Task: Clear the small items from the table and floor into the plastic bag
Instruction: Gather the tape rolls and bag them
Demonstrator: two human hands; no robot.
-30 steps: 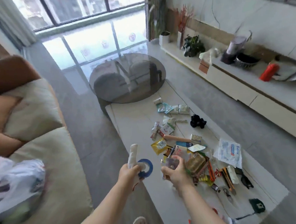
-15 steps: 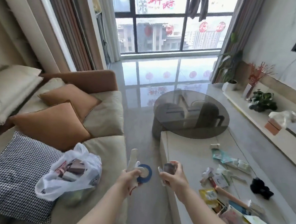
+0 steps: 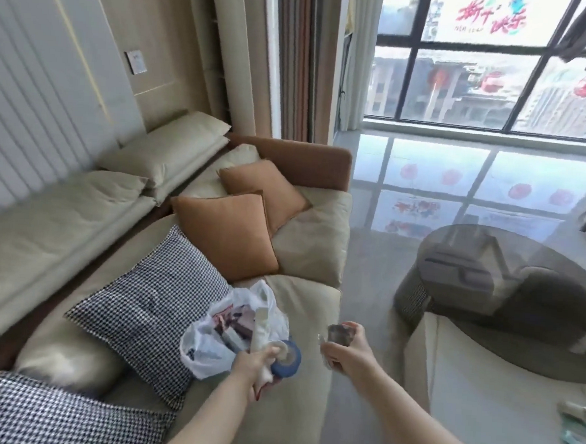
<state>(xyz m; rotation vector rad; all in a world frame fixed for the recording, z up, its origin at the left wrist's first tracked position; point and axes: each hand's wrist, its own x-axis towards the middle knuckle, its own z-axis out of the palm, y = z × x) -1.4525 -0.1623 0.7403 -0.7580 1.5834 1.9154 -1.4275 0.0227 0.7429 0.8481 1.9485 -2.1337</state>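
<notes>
A white plastic bag (image 3: pixel 208 350) lies open on the beige sofa seat, with several small items showing inside. My left hand (image 3: pixel 259 364) hovers at the bag's right edge, shut on a blue tape roll (image 3: pixel 288 359) and a white tube (image 3: pixel 261 326) that points upward. My right hand (image 3: pixel 348 355) is a little to the right, over the gap between sofa and table, shut on a small clear packet (image 3: pixel 339 334). The white table (image 3: pixel 480 387) sits at lower right with a few pale packets (image 3: pixel 577 438) at its edge.
The beige sofa (image 3: pixel 310 257) carries two orange cushions (image 3: pixel 229 235) and checked cushions (image 3: pixel 155 316). A round dark glass table (image 3: pixel 520 304) stands beyond the white table. Glossy floor runs to the window.
The view has swung left from the cluttered table to the sofa. Both hands, still holding their items, have moved toward the plastic bag; the left hand has reached its edge.
</notes>
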